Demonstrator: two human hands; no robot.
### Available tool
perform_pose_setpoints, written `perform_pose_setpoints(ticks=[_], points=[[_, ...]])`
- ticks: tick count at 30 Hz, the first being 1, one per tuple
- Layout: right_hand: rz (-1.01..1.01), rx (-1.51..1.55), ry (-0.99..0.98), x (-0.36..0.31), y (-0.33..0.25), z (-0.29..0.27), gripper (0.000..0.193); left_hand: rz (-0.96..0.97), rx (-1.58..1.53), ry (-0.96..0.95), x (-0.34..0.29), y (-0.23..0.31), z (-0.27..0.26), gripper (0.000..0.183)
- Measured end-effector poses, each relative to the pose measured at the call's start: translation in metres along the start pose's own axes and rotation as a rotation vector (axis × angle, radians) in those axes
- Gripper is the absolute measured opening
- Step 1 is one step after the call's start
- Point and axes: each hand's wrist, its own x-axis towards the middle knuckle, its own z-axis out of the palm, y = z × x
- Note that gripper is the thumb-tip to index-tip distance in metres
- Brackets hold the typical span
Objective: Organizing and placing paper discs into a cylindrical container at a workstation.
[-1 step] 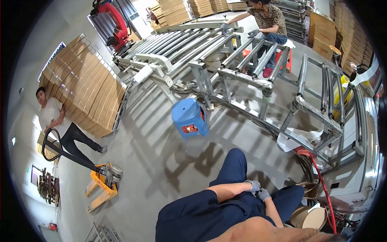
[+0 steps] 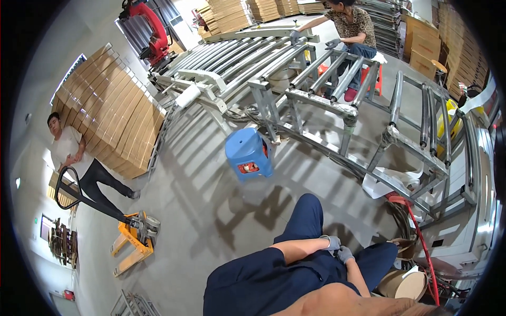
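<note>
Nearest the viewer, the wearer's two gloved hands meet above the lap, over the navy trousers [image 2: 301,224]. The left hand [image 2: 331,243], in a pale grey glove, lies just beside the right hand [image 2: 345,255], likewise gloved; the fingers are partly hidden, so whether either grip is wide, narrow or closed on something cannot be told. The trousers, the thing nearest both hands, cover the bent, spread legs directly beneath them. To the right of the legs stand a round brown drum [image 2: 414,286] and a red hose [image 2: 416,226]. Beyond the knees, a blue stool [image 2: 243,146] stands upright on the grey floor [image 2: 200,221], well apart from the hands. To the left is a yellow pallet truck [image 2: 138,256] with a long black handle, beside which a standing person [image 2: 67,148] leans near tall stacked cartons [image 2: 108,108]. Behind the stool runs a metal roller conveyor [image 2: 319,101]; at its far side sits a co-worker [image 2: 354,23] in a patterned top and grey gloves. At upper left in the background rises a red robot arm [image 2: 154,32].
</note>
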Motion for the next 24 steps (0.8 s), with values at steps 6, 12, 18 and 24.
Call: perform_pose_setpoints(ticks=[6,12,18,24], points=[[-0.013,-0.053,0.052,-0.002,-0.003,0.003,0.021,0.019,0.061,-0.008,0.008,-0.008,0.009,0.028],[-0.07,-0.216,0.09,0.001,-0.001,0.004,0.026,-0.015,0.102,-0.007,0.016,-0.017,0.017,0.029],[-0.025,-0.096,0.052,-0.002,-0.002,0.003,0.022,0.089,0.158,0.025,0.013,-0.014,0.016,0.028],[0.011,-0.003,0.005,-0.007,-0.008,0.0,0.021,0.125,0.146,0.008,0.013,-0.014,0.014,0.027]])
